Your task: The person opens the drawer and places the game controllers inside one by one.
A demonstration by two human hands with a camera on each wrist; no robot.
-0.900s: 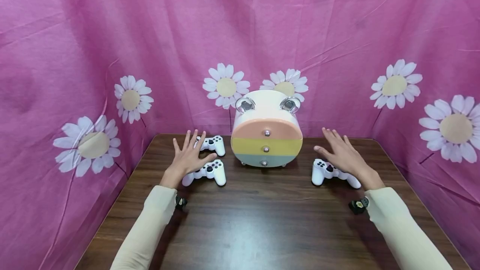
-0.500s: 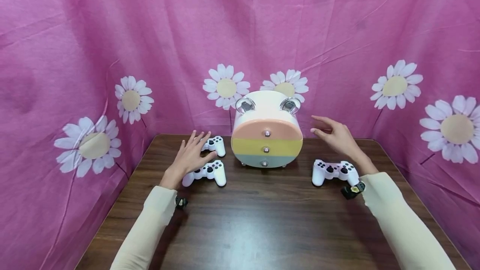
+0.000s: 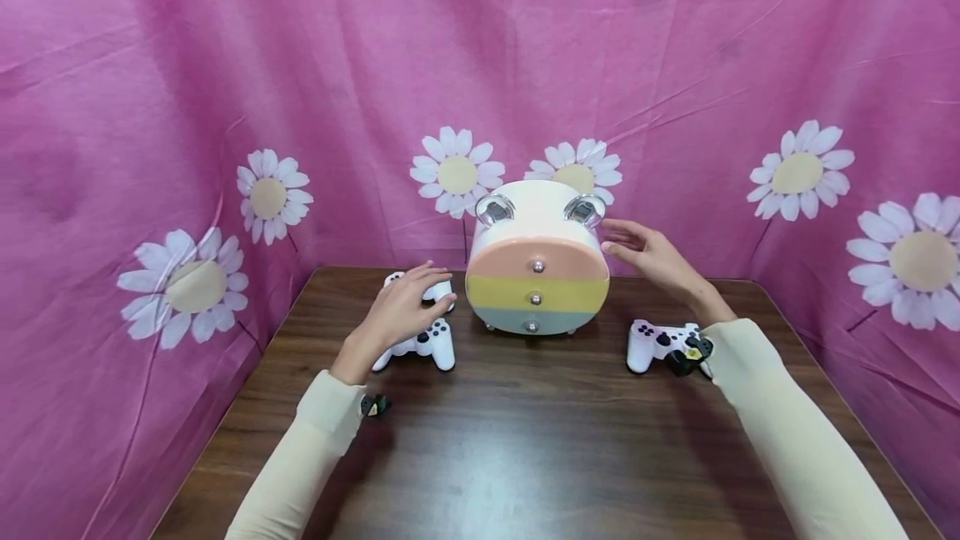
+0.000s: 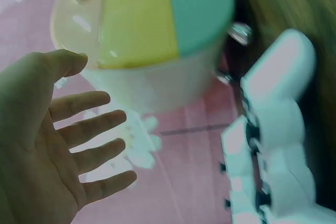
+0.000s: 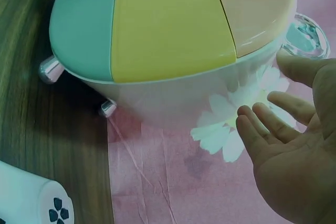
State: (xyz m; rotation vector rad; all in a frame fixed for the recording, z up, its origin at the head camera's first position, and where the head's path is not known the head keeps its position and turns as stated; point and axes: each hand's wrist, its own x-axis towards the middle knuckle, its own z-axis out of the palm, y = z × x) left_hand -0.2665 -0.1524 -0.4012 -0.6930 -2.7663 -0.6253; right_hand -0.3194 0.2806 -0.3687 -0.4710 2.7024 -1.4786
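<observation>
A small round drawer box (image 3: 498,292) with orange, yellow and teal fronts, silver knobs and two silver rings on top stands at the back middle. Close to its right side is my right hand (image 3: 663,263), fingers loosely bent and holding nothing; the right wrist view has its thumb by the box edge, but contact is unclear. My left hand (image 3: 401,307), also holding nothing, hovers left of the box with fingers extended. It partly covers two white game controllers, a rear one (image 3: 445,293) and a front one (image 3: 442,347).
A third white game controller (image 3: 642,348) lies on the right of the brown wooden table (image 3: 525,423), partly hidden by the right wrist camera (image 3: 686,355). A pink curtain (image 3: 360,65) with daisies hangs behind and at both sides.
My right hand has moved left and back from above the right controller to the box's side. My left hand has shifted slightly right towards the box, its fingers less spread.
</observation>
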